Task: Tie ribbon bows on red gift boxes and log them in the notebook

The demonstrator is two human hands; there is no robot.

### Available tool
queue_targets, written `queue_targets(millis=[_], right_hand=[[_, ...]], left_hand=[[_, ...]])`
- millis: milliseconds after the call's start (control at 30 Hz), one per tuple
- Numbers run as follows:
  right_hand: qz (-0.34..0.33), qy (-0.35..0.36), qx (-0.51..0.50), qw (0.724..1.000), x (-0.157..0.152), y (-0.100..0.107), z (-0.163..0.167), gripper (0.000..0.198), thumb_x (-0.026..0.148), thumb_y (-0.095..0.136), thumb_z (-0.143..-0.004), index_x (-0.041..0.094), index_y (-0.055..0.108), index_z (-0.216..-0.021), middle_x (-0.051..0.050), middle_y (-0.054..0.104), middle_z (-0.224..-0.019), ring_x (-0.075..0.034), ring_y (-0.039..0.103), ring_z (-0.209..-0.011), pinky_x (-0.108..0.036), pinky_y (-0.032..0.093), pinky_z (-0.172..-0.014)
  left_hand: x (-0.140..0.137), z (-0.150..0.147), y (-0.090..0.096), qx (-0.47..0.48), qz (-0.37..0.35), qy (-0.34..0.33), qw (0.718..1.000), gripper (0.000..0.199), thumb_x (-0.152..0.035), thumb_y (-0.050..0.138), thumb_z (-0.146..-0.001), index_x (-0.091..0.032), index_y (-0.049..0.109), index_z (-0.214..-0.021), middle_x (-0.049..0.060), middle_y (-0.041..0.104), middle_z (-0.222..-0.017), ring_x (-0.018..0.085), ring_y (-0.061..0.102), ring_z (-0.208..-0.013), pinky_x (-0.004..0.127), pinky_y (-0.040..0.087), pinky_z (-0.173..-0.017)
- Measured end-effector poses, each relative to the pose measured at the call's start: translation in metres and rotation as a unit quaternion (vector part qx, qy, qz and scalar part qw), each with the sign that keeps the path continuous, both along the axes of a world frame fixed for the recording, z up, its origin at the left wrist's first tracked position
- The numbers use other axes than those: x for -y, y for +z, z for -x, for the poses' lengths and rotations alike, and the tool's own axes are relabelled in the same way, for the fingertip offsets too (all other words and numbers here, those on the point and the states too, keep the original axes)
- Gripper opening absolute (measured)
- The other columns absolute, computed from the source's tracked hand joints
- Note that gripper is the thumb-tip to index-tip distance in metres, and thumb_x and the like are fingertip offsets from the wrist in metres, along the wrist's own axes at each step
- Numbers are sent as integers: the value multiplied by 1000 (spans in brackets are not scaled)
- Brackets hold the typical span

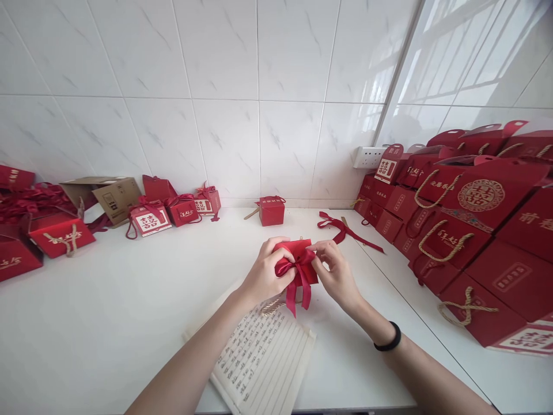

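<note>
A small red gift box [309,274] is held up over the table between my two hands. Dark red satin ribbon [305,291] is tied in a bow on its near face, with two tails hanging down. My left hand [271,266] is closed around the box's left side, thumb and fingers on the bow's left loop. With thumb and fingertips, my right hand [334,266] pinches the right loop of the bow. A twisted gold cord [272,305] shows below the box, above an open lined notebook [263,357] with handwriting.
Stacked red boxes [466,230] with gold rope handles fill the right side. Loose red ribbon [341,227] lies behind my right hand. One red box [272,211] stands near the tiled wall. Several red boxes [184,212] and a brown carton [116,199] sit at the left.
</note>
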State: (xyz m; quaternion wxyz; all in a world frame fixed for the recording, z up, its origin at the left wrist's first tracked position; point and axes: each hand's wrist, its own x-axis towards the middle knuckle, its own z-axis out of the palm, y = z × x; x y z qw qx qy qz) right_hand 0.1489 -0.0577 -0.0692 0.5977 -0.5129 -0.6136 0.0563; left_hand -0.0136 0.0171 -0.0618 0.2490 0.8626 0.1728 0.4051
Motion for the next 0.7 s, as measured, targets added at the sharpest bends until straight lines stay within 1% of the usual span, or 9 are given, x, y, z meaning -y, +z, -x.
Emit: queue_targets(millis=[100,233,300,367,500,600,633,700], right_hand=[[14,16,-16,1000,1,1,0,17,31,46,-87,21,60,-88,-5,55,-87,-18,53,-78,-30,46,-63],[49,37,-104,993,5,7,-2,19,33,45,-85,20,58,-84,-3,56,-83,-18,54,-74,-29,45,-65],[70,37,-128,989,6,10,-2,21,39,48,-84,20,57,-86,-3,57,-84,-18,54,-74,-30,46,-67],[96,27,-124,987,7,12,0,28,47,54,-81,20,57,-87,-4,58,-85,-19,54,-74,-30,45,-66],[151,20,-127,980,6,13,3,42,60,60,-76,19,52,-71,-3,55,-70,-17,50,-62,-28,41,-55],[138,35,-164,976,3,11,3,46,64,59,-76,19,52,-70,-2,54,-68,-17,50,-61,-27,42,-55],[129,35,-176,975,3,11,3,46,64,60,-76,19,54,-72,-3,55,-71,-17,52,-65,-28,44,-58],[122,32,-202,971,1,9,1,46,64,63,-73,18,56,-74,-6,59,-85,-19,56,-75,-30,47,-67]], left_hand=[[-1,-1,0,0,2,2,1000,10,-13,55,-77,-21,55,-84,6,46,-120,20,44,-119,36,42,-99],[-1,-1,0,-4,9,10,1000,7,-15,55,-78,-21,55,-82,6,46,-121,22,43,-120,38,43,-99],[0,-1,1,-5,13,8,1000,6,-16,55,-78,-21,55,-82,7,46,-121,22,43,-120,38,43,-98],[1,-1,2,-6,14,6,1000,5,-16,54,-79,-21,55,-82,7,46,-122,22,43,-120,38,43,-98],[0,0,1,-10,10,7,1000,6,-18,55,-79,-21,55,-85,7,45,-123,22,41,-123,39,40,-101],[-4,0,-4,17,23,15,999,20,-23,56,-80,-21,47,-98,9,41,-129,22,39,-125,39,39,-101],[-5,0,-6,30,36,23,999,24,-25,56,-80,-21,43,-100,11,39,-131,22,39,-125,38,40,-100],[-8,-1,-10,45,69,45,996,25,-29,55,-81,-21,38,-98,12,38,-132,21,42,-123,36,42,-95]])
